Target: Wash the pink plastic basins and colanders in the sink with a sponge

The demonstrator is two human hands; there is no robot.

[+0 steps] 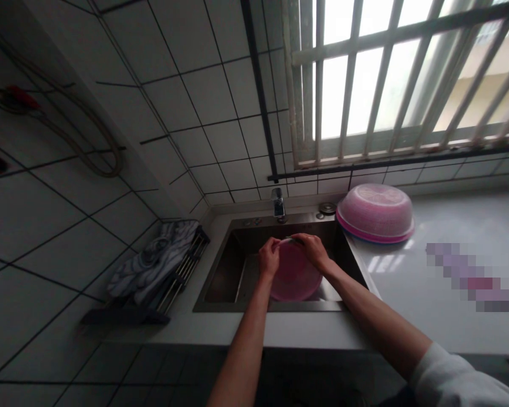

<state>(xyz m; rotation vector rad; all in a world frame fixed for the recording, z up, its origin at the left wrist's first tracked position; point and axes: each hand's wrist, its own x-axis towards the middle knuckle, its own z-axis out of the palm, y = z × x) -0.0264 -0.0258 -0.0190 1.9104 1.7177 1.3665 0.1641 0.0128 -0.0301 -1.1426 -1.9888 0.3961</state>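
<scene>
A round pink basin [296,280] is in the steel sink [224,271], below my hands. My left hand [270,257] is over its upper left edge, with thumb and fingers pinched together. Opposite it, my right hand [313,250] reaches over the upper right edge, fingers curled and pointing left. Between the fingertips runs a thin strip, pale at the left and dark at the right. Whether it is a separate small piece or part of the basin's rim, I cannot tell. Behind the hands stands the tap [278,203].
Right of the sink, an upturned pink basin [375,212] rests on the white counter [398,305], near a metal drain strainer [327,208]. Left of it, a rack [184,271] carries a striped cloth [152,263]. A barred window [390,85] is behind. A blurred patch covers part of the counter.
</scene>
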